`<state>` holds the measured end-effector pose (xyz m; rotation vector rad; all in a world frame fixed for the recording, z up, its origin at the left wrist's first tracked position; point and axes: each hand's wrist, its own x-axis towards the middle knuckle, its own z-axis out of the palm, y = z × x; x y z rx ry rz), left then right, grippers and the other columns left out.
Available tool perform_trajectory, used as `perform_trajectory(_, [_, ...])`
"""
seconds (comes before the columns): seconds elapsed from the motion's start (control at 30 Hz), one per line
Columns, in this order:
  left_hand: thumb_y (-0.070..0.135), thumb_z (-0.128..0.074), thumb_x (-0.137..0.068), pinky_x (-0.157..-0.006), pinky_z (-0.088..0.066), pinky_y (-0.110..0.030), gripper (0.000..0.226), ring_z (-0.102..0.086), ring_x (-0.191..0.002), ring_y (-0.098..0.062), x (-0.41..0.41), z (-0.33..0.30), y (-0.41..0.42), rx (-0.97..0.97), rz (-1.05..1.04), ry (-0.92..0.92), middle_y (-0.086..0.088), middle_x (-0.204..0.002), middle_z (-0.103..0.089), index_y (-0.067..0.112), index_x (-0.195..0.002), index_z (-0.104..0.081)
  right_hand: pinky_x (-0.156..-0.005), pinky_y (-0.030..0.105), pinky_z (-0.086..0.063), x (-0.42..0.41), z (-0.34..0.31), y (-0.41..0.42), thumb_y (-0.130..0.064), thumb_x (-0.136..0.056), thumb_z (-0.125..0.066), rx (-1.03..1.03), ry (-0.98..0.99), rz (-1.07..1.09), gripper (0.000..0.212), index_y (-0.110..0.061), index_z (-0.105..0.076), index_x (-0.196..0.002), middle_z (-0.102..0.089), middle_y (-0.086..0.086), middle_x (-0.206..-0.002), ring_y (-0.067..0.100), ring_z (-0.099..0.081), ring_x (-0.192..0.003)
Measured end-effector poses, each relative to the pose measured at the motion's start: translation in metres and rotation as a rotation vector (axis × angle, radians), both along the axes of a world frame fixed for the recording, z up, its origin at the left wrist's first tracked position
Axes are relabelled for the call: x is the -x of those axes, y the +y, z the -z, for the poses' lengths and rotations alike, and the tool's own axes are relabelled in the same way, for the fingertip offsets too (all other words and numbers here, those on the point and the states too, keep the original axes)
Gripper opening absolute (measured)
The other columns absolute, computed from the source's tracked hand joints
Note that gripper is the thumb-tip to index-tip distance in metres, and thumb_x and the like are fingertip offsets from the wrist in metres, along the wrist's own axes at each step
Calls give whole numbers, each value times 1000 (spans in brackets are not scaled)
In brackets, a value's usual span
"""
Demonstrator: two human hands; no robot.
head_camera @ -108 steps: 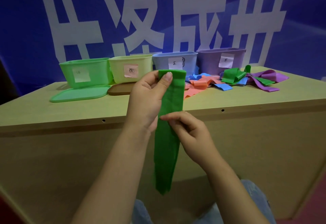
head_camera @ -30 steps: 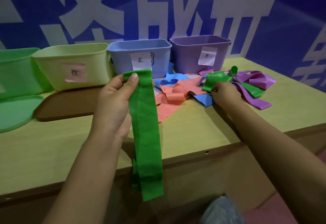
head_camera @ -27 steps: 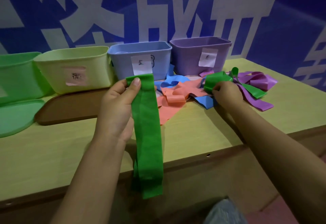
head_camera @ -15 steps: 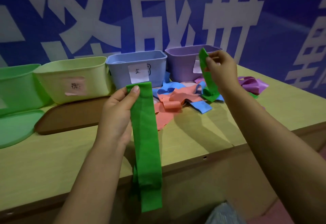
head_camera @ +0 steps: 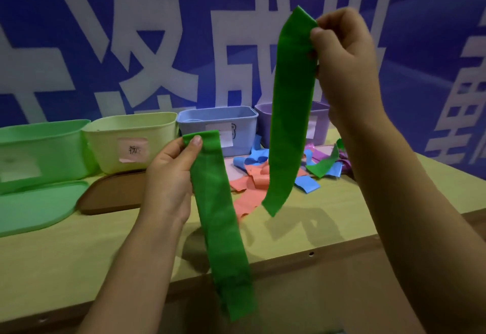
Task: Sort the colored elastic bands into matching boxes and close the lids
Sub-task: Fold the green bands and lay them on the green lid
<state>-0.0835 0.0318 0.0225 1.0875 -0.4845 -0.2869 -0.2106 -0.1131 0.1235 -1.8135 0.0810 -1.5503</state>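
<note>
My left hand (head_camera: 171, 181) pinches the top of a long green band (head_camera: 221, 228) that hangs down past the table's front edge. My right hand (head_camera: 344, 52) is raised high and grips the top of a second green band (head_camera: 289, 112), which dangles above the pile. Four open boxes stand in a row at the back: green (head_camera: 39, 155), pale yellow (head_camera: 131, 144), blue (head_camera: 218, 128) and purple (head_camera: 318, 123), the last partly hidden behind the raised band. On the table in front of the blue and purple boxes lies a pile of orange bands (head_camera: 249, 191), blue bands (head_camera: 306, 183), another green band (head_camera: 323, 165) and purple bands (head_camera: 319, 153).
A green lid (head_camera: 34, 207) lies flat in front of the green box and a brown lid (head_camera: 113, 197) in front of the yellow one. The wooden table (head_camera: 79, 254) has its front edge close to me. A blue wall with white characters stands behind.
My right hand picked a second green band from the pile and lifted it high, so it now hangs free. My left hand still holds the first green band in the same place.
</note>
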Motion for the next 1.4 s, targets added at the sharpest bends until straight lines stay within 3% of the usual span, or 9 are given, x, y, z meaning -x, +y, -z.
perform_trajectory(0.17, [18, -59, -90, -73, -57, -39, 11, -70, -81, -16, 2, -7, 13, -27, -25, -65, 1, -83, -75, 19, -91, -70, -60, 12, -39, 8, -14, 36, -10, -90, -44, 107, 36, -72, 15, -22, -46, -81, -46, -7, -75, 0, -46, -65])
perform_trajectory(0.37, [15, -60, -89, -65, -60, -41, 11, -72, -72, -18, 6, -14, 31, -33, -9, -72, -4, -82, -75, 17, -87, -70, -50, 6, -38, 4, -1, 73, -4, -92, -53, 101, 291, -264, 20, -21, -55, -80, -58, -14, -61, -9, -50, -52])
perform_trajectory(0.5, [13, -61, -86, -46, -50, -24, 15, -68, -59, -12, 18, -21, 51, -16, -12, -159, -1, -71, -74, 20, -84, -73, -56, 11, -48, 1, 32, 91, -10, -90, -57, 46, 481, -415, 13, -21, -61, -84, -65, -10, -70, -2, -60, -62])
perform_trajectory(0.63, [22, -65, -68, -55, -54, -23, 17, -71, -73, -14, 30, -28, 70, 15, -32, -273, 1, -78, -75, 26, -80, -76, -63, 37, -56, -1, 64, 109, -20, -85, -63, -69, 352, -419, 6, -25, -67, -84, -68, 6, -84, 32, -62, -81])
perform_trajectory(0.73, [18, -67, -63, -57, -55, -23, 16, -71, -72, -15, 35, -26, 78, 71, -53, -334, 0, -76, -75, 21, -76, -76, -64, 51, -52, -5, 75, 116, -23, -78, -63, -75, 268, -365, 7, -24, -68, -83, -69, 7, -82, 35, -62, -76])
perform_trajectory(0.83, [16, -66, -61, -54, -54, -21, 14, -69, -65, -11, 33, -20, 81, 78, -44, -320, 2, -70, -73, 22, -70, -75, -64, 49, -52, -11, 82, 119, -25, -78, -64, -33, 264, -316, 7, -25, -67, -84, -69, 4, -81, 25, -65, -74])
perform_trajectory(1.13, [7, -72, -65, -53, -53, -20, 14, -68, -62, -10, 19, 2, 79, 68, 104, -188, -1, -72, -74, 19, -71, -77, -55, 40, -49, -25, 107, 119, -22, -77, -67, -76, 208, -263, 3, -24, -65, -77, -64, 5, -71, 24, -56, -60])
perform_trajectory(1.27, [12, -59, -74, -55, -53, -20, 19, -69, -66, -11, 10, 11, 76, 98, 192, -128, -4, -78, -75, 16, -77, -77, -50, 40, -45, -32, 117, 118, -35, -74, -66, -112, 183, -249, 10, -26, -65, -78, -59, 12, -65, 27, -53, -58])
perform_trajectory(1.4, [14, -52, -80, -56, -53, -21, 25, -69, -66, -10, 5, 18, 74, 84, 238, -140, -5, -78, -74, 14, -85, -77, -48, 34, -43, -37, 122, 113, -33, -75, -64, -105, 175, -204, 6, -27, -65, -76, -58, 9, -67, 19, -50, -54])
